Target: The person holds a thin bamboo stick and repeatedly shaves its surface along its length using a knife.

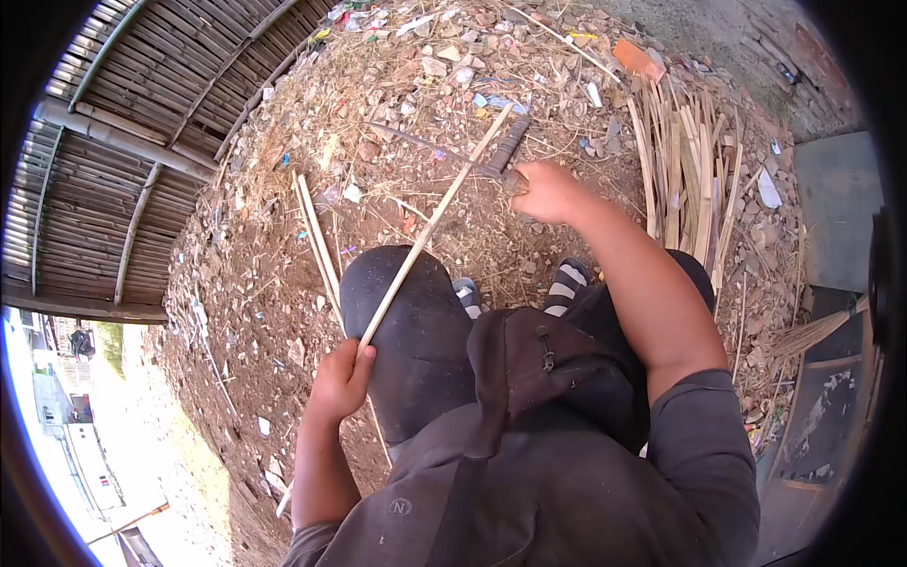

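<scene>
My left hand is closed around the lower end of a long pale bamboo strip, with the thumb laid along it. The strip slants up and to the right past my knee. My right hand is wrapped around the handle of a knife, its fingers closed. The knife's thin dark blade points left and crosses the strip near its upper part; whether they touch I cannot tell. A dark ridged piece lies just above my right fist, close to the strip's far end.
Split bamboo strips are piled to the right. A few more strips lie beside my left knee. Rubble and litter cover the ground around an orange brick piece. A bamboo slat wall stands at upper left, a broom at right.
</scene>
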The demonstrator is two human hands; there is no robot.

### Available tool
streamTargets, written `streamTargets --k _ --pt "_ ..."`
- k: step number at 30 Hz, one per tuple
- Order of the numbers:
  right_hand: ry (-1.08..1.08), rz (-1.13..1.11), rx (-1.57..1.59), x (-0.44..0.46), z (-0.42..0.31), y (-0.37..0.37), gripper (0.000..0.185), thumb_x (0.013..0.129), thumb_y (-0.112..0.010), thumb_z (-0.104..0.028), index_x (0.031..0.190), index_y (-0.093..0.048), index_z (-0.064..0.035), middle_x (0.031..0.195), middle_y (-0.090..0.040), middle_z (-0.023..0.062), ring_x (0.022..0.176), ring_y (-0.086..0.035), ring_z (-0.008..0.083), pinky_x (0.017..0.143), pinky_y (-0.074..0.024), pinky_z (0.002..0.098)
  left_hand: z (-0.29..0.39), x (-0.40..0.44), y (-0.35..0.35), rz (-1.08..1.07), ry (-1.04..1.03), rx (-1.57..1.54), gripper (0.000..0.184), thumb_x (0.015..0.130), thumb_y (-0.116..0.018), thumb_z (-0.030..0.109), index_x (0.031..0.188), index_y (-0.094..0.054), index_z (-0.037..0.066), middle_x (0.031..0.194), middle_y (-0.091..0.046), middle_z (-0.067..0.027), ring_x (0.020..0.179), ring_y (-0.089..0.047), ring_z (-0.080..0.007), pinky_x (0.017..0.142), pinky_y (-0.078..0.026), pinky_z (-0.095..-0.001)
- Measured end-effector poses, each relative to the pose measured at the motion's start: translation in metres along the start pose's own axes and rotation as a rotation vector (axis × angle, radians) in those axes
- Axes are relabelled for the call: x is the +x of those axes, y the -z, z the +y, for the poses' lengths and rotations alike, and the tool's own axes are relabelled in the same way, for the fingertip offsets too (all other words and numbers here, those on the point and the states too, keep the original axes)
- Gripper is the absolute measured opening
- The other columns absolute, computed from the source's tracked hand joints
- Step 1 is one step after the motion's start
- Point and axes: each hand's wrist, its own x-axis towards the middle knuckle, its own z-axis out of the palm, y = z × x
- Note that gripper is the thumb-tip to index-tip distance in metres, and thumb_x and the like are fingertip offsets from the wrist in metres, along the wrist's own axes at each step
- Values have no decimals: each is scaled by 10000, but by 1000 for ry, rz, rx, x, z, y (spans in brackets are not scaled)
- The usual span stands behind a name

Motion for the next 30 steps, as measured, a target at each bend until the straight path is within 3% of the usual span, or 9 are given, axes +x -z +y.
streamTargets --k 5,9,10,13,16,19,23,25,30 --pt "216 -175 -170 -15 -22 0 242 754 -689 -215 925 -668 -44 882 -692 204 905 -680 382 786 -535 469 -5 6 -1 -25 -31 -12 373 1019 -564 304 795 -513 10 637 -549 -200 582 -561 -365 560 -427 -437" --pt "-188 5 88 6 23 6 371 760 -709 -235 1087 -698 -61 956 -715 196 924 -691 362 821 -537 456 -3 2 0 -25 30 -20 380 1019 -564 305 788 -504 9 634 -547 -196 574 -559 -344 556 -422 -437" --pt "-135 48 61 13 31 2 456 757 -728 -252 1170 -683 -66 1017 -715 207 937 -692 363 838 -541 450 -5 1 0 -17 28 -32 381 1019 -565 305 785 -504 10 632 -548 -195 572 -561 -339 555 -421 -436" --pt "-58 15 -1 4 13 4 474 758 -739 -280 1171 -673 -57 1049 -704 217 987 -680 372 867 -535 452 -11 2 -4 -11 15 -40 382 1014 -573 302 779 -504 10 626 -548 -192 568 -565 -327 551 -421 -433" --pt "94 -154 -75 -13 -20 1 467 763 -741 -297 1153 -677 -48 1055 -698 220 1005 -673 376 874 -533 454 -5 4 -3 -22 0 -9 377 1007 -586 297 775 -508 10 616 -547 -190 561 -568 -325 547 -423 -429" --pt "200 -249 -126 -3 9 -3 453 769 -742 -305 1136 -682 -44 1012 -702 213 969 -679 374 856 -536 452 -2 1 -1 -14 16 13 371 1000 -596 291 772 -508 11 606 -547 -192 551 -563 -340 539 -422 -431" --pt "-115 -117 72 8 28 7 460 768 -753 -320 1136 -687 -51 981 -705 205 923 -684 372 840 -539 437 4 -3 -2 56 6 91 372 992 -601 294 761 -501 19 602 -556 -207 557 -575 -397 530 -428 -460" --pt "8 -34 -17 4 18 4 405 769 -742 -300 1088 -693 -55 962 -705 200 926 -683 371 829 -538 458 2 -2 -7 89 -15 162 378 987 -603 300 757 -498 21 603 -560 -211 568 -585 -414 532 -433 -471" --pt "182 -219 -153 -17 -17 0 340 763 -727 -275 1018 -690 -52 943 -705 191 929 -680 379 814 -536 479 5 0 -7 62 -45 147 384 981 -610 311 756 -491 24 607 -568 -215 587 -592 -433 538 -439 -488"
